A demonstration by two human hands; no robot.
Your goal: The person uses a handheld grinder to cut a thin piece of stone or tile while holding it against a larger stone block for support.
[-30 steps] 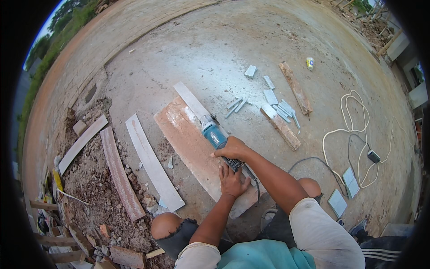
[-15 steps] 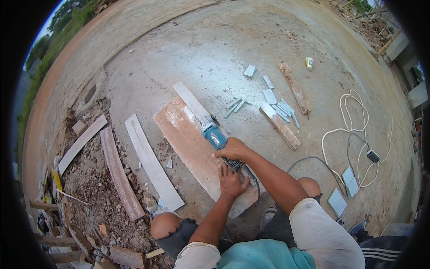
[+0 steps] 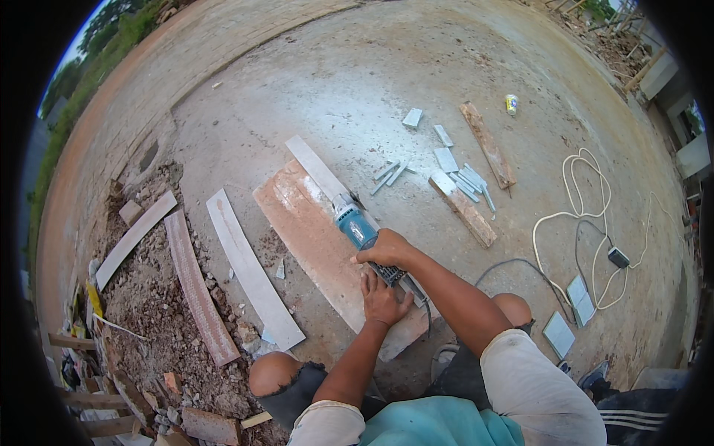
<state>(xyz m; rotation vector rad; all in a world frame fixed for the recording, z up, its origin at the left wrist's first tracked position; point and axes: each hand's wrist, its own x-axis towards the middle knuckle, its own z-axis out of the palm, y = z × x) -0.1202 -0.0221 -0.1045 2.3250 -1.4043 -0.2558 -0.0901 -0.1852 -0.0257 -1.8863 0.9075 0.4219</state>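
Observation:
My right hand [image 3: 387,249] is wrapped round the body of a teal angle grinder [image 3: 358,227]. The grinder's head and disc rest at the edge of a pale tile strip [image 3: 312,163], which runs lengthwise along a reddish, dust-covered board [image 3: 305,238]. Just behind the grinder, my left hand [image 3: 383,301] lies with its fingers spread and thumb apart, at the near end of the strip and board. Its fingertips come close to the grinder's rear, partly hidden. White dust coats the board beside the grinder head.
Several long tile strips [image 3: 253,271] lie to the left, some on rubble [image 3: 201,320]. Small cut tile pieces [image 3: 446,159] and two brick-coloured bars [image 3: 487,145] lie ahead right. A cream cable [image 3: 543,223], a socket block [image 3: 618,258] and tiles [image 3: 558,334] are at right.
Hardly anything differs. The view has shifted very slightly; both hands and the grinder keep nearly the same place on the strip.

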